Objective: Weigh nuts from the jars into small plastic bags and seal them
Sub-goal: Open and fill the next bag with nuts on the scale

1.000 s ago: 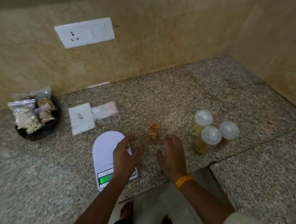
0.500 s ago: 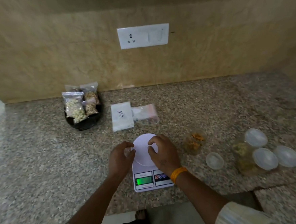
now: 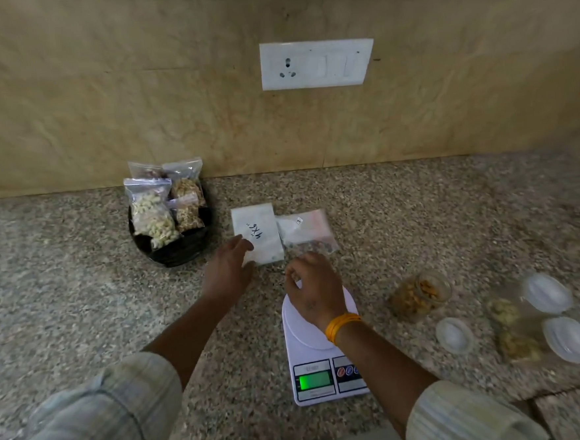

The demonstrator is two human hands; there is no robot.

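Both hands are reaching farther up the frame than half a second earlier, when they were resting on the platform of the scale (image 3: 320, 351). Left hand (image 3: 228, 270), at centre frame, is lying with fingers spread, its fingertips touching the lower left edge of the white packet of bags (image 3: 258, 234); nothing is clasped in it. Right hand (image 3: 315, 288) is hovering over the upper rim of the scale platform, fingers curled loosely and empty, just below the clear bags (image 3: 308, 230) lying beside the white packet. On the scale, the display is glowing green at lower centre. At centre right, the open jar (image 3: 421, 295) of nuts is standing on the counter (image 3: 83, 320), its lid (image 3: 454, 335) lying apart below and to the right. Three capped jars (image 3: 546, 322) are clustering at the right edge, blurred. At upper left, filled bags (image 3: 164, 203) of nuts are sitting in a black bowl (image 3: 177, 251) near the wall.
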